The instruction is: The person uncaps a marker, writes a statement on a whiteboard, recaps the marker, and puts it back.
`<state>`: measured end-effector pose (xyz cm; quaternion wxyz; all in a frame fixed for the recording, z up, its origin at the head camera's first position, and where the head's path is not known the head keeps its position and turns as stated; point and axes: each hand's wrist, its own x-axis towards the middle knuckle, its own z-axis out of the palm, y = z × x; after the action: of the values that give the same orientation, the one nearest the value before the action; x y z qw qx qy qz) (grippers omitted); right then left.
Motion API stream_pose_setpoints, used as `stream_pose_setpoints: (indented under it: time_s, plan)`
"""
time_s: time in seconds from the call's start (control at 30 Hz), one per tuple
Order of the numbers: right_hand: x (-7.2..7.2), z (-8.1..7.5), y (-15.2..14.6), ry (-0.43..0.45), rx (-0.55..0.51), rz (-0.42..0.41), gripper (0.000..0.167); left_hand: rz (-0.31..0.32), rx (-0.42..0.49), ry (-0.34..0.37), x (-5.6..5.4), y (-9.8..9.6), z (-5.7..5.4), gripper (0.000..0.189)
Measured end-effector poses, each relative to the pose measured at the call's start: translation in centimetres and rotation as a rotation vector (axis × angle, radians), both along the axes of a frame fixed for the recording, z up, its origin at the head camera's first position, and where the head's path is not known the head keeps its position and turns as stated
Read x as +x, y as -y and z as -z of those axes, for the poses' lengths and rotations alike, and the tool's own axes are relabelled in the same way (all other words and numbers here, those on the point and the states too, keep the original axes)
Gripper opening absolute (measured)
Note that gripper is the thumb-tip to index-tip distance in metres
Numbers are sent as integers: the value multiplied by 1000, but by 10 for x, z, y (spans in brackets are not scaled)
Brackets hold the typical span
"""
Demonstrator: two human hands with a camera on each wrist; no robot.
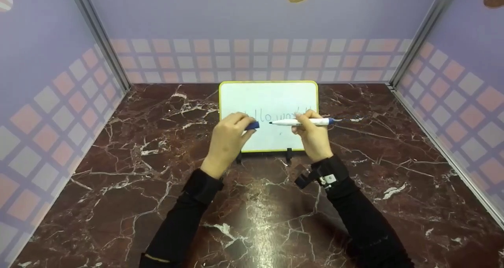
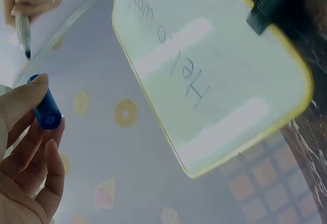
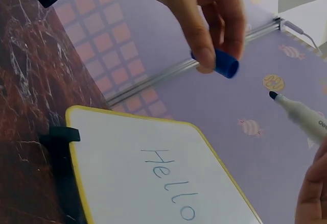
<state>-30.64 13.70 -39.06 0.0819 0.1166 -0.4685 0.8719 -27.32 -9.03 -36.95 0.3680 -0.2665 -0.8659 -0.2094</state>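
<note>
Between thumb and fingers my left hand (image 1: 230, 140) pinches a blue marker cap (image 2: 47, 106), its open end turned toward the pen. A white marker (image 1: 289, 121) with a blue end lies in the grip of my right hand (image 1: 315, 136), its dark tip bare and pointing left at the cap. A small gap separates tip and cap, as the right wrist view shows. Behind both hands stands a whiteboard (image 1: 267, 96) with a yellow frame. "Hello world" (image 3: 168, 183) is handwritten on it in thin dark strokes, partly hidden by the hands in the head view.
Black clip feet (image 1: 289, 153) hold the board's lower edge on the dark red marbled table (image 1: 157, 205). Purple panels with a checked border (image 1: 260, 59) enclose the table at the back and both sides, with metal posts (image 1: 104, 43) at the corners.
</note>
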Motion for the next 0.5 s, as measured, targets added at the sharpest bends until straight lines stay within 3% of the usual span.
stream_pose_setpoints:
  time_s: [0.33,0.5]
  plan:
    - [9,6,17,2,57,-70,35,67,-37,-148,4,-16,8,18]
    - [12,6,23,-14,71,-103,33,102,-64,-160,5,-21,10,18]
